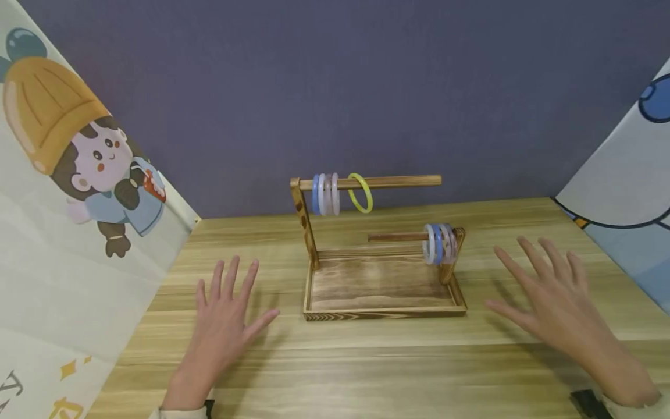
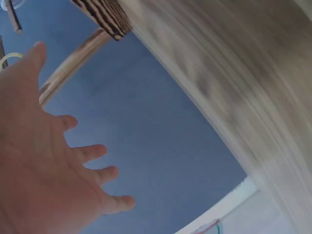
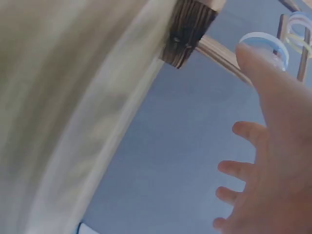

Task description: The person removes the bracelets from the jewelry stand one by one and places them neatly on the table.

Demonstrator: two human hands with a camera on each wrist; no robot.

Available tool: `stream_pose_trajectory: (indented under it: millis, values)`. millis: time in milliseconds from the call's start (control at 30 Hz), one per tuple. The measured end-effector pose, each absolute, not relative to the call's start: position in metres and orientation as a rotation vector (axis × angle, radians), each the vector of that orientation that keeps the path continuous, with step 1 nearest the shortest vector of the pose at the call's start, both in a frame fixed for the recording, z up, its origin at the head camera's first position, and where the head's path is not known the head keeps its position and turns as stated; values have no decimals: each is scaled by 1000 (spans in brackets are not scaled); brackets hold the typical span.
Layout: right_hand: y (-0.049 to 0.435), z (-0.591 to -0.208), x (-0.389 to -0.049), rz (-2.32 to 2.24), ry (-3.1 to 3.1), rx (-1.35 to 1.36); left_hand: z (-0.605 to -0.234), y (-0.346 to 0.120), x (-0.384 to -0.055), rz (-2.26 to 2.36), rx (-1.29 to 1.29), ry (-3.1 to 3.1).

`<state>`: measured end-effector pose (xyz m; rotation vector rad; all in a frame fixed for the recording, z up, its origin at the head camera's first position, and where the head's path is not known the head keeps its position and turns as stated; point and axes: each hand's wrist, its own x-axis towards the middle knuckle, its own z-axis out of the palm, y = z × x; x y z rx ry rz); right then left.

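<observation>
Counter [image 1: 366,361], wood-grained, spreads beneath the left hand [image 1: 222,323] and the right hand [image 1: 555,302]. Both hands have palms turned downward, with fingers extended and thumb and fingertips apart; each thumb points inward. Nearest the viewer, a dark band [image 1: 588,402] and a pale sleeve [image 1: 180,414] show at the right and left wrists respectively.

Between the two hands, and well apart from both thumbs, stands a wooden rack. Its shallow tray [image 1: 384,314] lies to the right of the left hand and to the left of the right hand. A short lower bar [image 1: 395,237], its free end pointing toward the left hand's side, joins the right post [image 1: 447,273]; four rings [image 1: 438,244], whitish, blue, pale and mauve, hang side by side near that post, beyond and to the left of the right hand.

Beyond and to the right of the left hand, the left post [image 1: 305,227] carries a longer, higher upper bar [image 1: 403,181]. Blue, pale and pinkish rings, four together, hang near this post; a yellow ring [image 1: 369,199] hangs tilted to their right, separated by a gap.

Farthest from the hands rises a dark blue-grey wall [image 1: 335,87].
</observation>
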<state>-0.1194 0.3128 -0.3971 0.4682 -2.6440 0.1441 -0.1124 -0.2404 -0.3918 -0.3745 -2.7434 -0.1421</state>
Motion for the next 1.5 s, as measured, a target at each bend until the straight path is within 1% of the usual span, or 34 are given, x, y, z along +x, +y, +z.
stream_pose_trajectory:
  millis: [233,500,700,967,1100,1233,1500]
  values:
    - [298,-375,-122,179,-2466,539,-382,-231,-113,-424,-522,-2752]
    - [260,-335,-118,201,-2288,664,-362,-217,-122,-854,-629,-2722]
    - [225,-321,-130,239,-2221,789,-355,-211,-135,-1214,-615,-2663]
    - [184,-312,-153,278,-2187,872,-364,-208,-154,-1541,-455,-2684]
    - [168,-306,-160,310,-2189,887,-372,-204,-164,-1553,-426,-2737]
    - [153,-299,-167,370,-2202,895,-379,-197,-171,-1472,-398,-2828]
    - [125,-290,-178,562,-2290,769,-391,-183,-174,-1232,-296,-2977]
